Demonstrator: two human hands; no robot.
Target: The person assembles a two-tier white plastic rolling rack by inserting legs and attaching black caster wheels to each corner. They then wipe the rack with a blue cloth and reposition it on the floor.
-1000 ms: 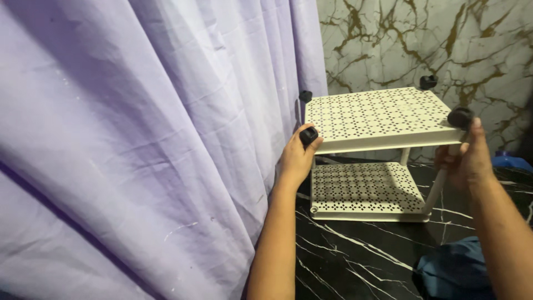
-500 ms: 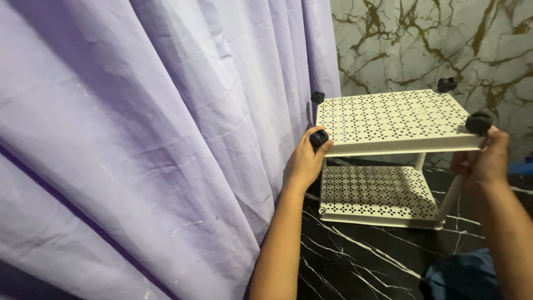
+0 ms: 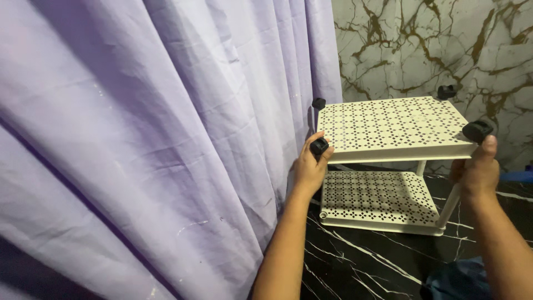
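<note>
Right of centre, against the far wall: a cream two-tier perforated rack (image 3: 391, 126) is standing on the black marbled floor (image 3: 366, 261).
Rack condition: both tiers are showing a punched diamond pattern; the lower shelf (image 3: 375, 197) is sitting on the floor, joined to the upper tier by a white post (image 3: 448, 204) at the near right corner.
Corner fittings: black knobs are capping the four top corners, including the far left knob (image 3: 318, 103) and the far right knob (image 3: 446, 91).
Left hand (image 3: 309, 169): it is grasping the near left corner of the upper tier, fingers curling around a black knob (image 3: 318, 146).
Right hand (image 3: 475, 173): it is gripping the near right corner, thumb pressing up beside another black knob (image 3: 477, 131).
Left surroundings: a lilac curtain (image 3: 166, 139) is hanging in folds, just beside the rack.
Far surroundings: a white marble wall (image 3: 433, 44) with brown veining is rising behind.
Near right: dark blue cloth (image 3: 455, 283) is lying on the floor.
</note>
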